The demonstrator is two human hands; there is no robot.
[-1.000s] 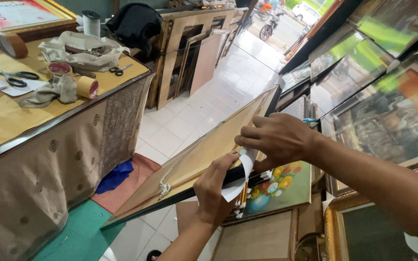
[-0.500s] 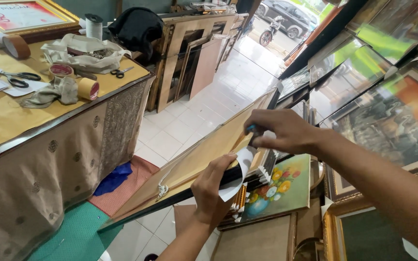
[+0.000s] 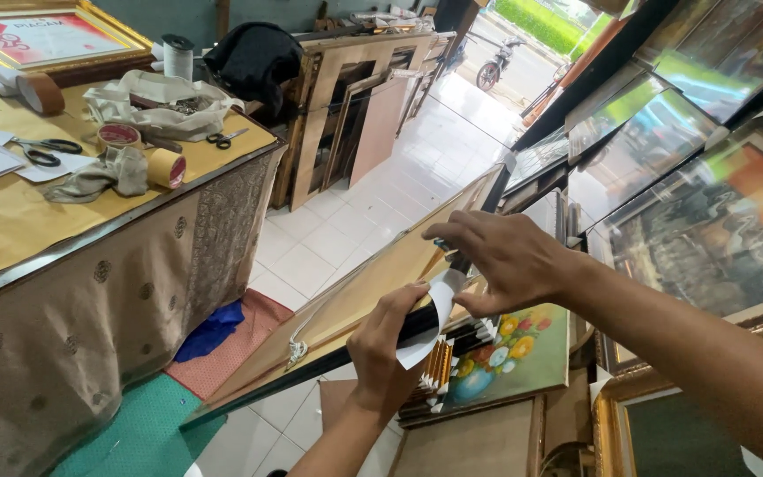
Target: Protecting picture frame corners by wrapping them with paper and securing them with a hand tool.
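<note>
A large framed picture [image 3: 355, 300] is held back side up, its brown paper backing showing and a dark frame edge along the near side. My left hand [image 3: 386, 344] pinches a curled white paper piece [image 3: 430, 322] against that near edge. My right hand [image 3: 505, 261] rests on the frame just above, fingers spread over the edge and the top of the white piece. A small metal hanger with a cord [image 3: 296, 352] hangs on the backing lower left.
A cloth-draped table [image 3: 64, 291] at left carries tape rolls [image 3: 168, 168], scissors [image 3: 41, 152], rags and papers. Framed paintings [image 3: 708, 221] lean at right, a flower painting [image 3: 514, 353] below my hands. Wooden frames [image 3: 355, 106] stand at the back beside the white tile floor.
My right hand has slid slightly down and left along the frame edge. My left hand keeps the white piece and has pressed it closer to the frame.
</note>
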